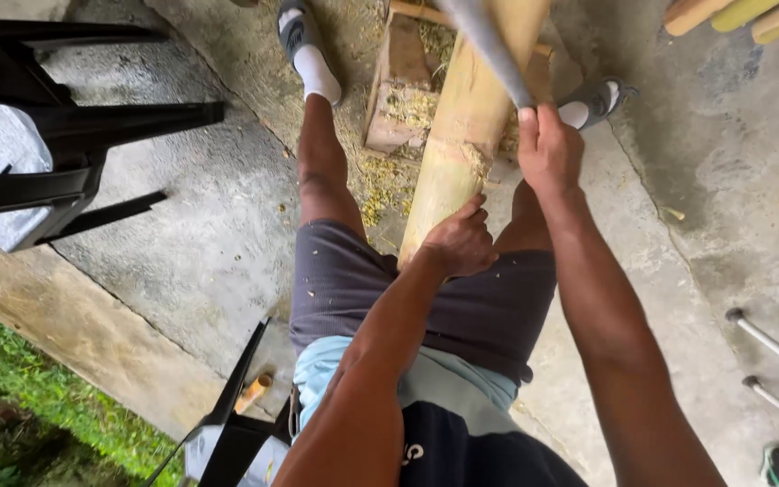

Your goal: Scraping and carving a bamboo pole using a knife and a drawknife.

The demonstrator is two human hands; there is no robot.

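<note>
Lengthwise, bamboo pole [462,135] slants away (left hand [458,243] steadying).

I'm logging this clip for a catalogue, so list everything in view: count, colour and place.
bamboo pole: one, tan-yellow, slanting from top centre down to the lap
long blade: one, grey, lying across the pole at top
wooden block: one, brown, on the floor under the pole, strewn with shavings
shavings: many, yellowish, on the concrete by the block
plastic chair: one, black and grey, upturned at left
poles: several, tan and yellow-green, top right corner
metal legs: two, grey, right edge
grass: green, bottom left
shoes: two, grey, with white socks, by the block
left hand: gripping the pole's lower end
right hand: closed on the blade's handle
</note>
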